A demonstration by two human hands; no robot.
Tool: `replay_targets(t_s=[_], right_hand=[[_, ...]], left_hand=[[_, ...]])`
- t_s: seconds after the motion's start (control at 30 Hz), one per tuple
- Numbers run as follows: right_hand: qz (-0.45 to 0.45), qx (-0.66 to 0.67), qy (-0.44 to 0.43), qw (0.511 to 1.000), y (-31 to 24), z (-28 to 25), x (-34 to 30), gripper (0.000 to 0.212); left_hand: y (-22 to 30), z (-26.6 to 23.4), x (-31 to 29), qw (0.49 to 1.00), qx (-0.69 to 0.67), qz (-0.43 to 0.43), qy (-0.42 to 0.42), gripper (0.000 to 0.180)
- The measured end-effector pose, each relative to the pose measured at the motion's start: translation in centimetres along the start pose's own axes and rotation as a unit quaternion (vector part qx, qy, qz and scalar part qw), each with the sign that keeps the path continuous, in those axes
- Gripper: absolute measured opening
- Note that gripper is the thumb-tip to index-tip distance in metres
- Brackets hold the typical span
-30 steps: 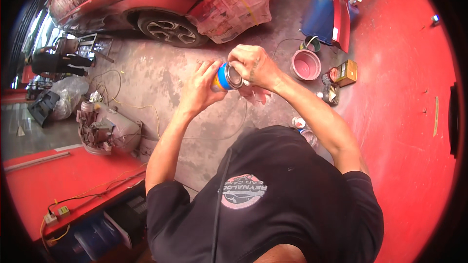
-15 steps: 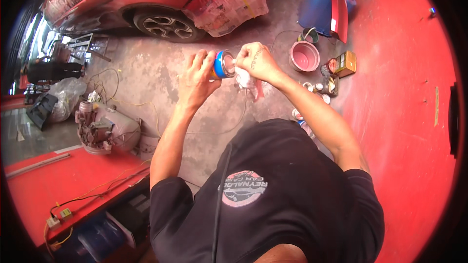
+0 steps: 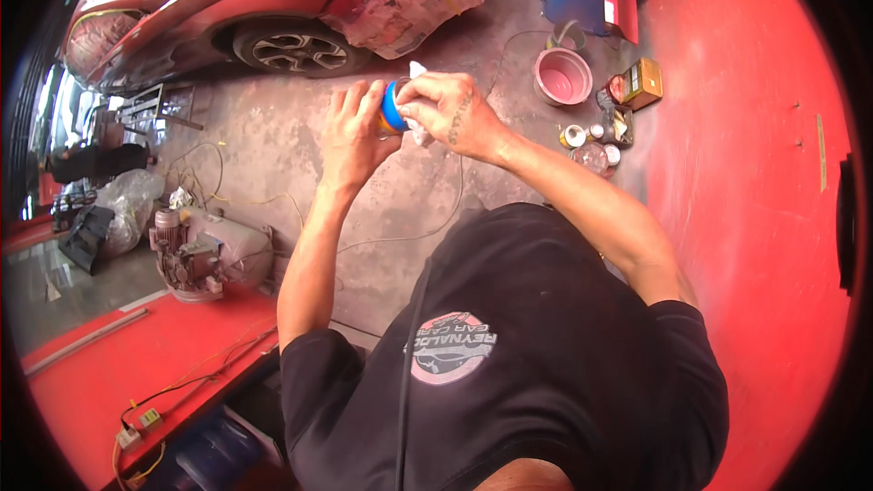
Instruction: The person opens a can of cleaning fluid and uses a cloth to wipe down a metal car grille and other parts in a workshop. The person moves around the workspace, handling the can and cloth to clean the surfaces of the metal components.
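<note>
My left hand (image 3: 356, 132) is closed round a small blue can (image 3: 392, 109) with some orange on it, tipped so that its top faces my right hand. My right hand (image 3: 452, 114) pinches a crumpled whitish cloth (image 3: 418, 134) and presses it against the top end of the can. Fingers and cloth hide most of that end. Both hands are held out in front of me, above the concrete floor (image 3: 400, 186).
Ahead stands a red car (image 3: 191, 23), partly covered with masking paper. An air compressor (image 3: 214, 255) stands at left, with hoses on the floor. A pink bucket (image 3: 563, 76), a yellow tin (image 3: 643, 82) and several cans lie along the red wall (image 3: 737, 218) at right.
The cloth, which hung below my right hand beside the can's visible top, is now pressed onto that top. Both hands have shifted slightly left and up in the view.
</note>
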State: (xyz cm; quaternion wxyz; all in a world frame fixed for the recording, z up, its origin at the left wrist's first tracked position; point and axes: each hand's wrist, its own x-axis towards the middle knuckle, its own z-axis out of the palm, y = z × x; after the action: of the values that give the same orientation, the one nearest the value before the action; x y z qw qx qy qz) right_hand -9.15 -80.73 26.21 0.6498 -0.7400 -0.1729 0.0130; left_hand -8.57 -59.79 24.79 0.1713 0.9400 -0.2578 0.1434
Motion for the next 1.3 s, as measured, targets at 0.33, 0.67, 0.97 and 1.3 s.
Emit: replay_targets(t_s=[0.33,0.67,0.97,1.3], right_hand=[[0.019,-0.137,0.111,0.984,11.8,-5.5,-9.0,0.024],[0.299,-0.042,0.394,0.868,20.7,-20.0,-30.4,0.041],[0.330,-0.091,0.513,0.787,27.0,-33.9,-41.2,0.039],[0.419,-0.168,0.434,0.780,27.9,-35.9,-42.8,0.039]], left_hand=[[0.6,4.1,-1.6,0.906,-0.347,-0.217,-0.111,0.077],[0.0,9.9,-5.5,0.792,-0.505,-0.339,-0.047,0.070],[4.1,9.0,3.0,0.713,-0.625,-0.313,0.053,0.066],[7.4,0.4,10.1,0.738,-0.642,-0.186,0.094,0.082]])
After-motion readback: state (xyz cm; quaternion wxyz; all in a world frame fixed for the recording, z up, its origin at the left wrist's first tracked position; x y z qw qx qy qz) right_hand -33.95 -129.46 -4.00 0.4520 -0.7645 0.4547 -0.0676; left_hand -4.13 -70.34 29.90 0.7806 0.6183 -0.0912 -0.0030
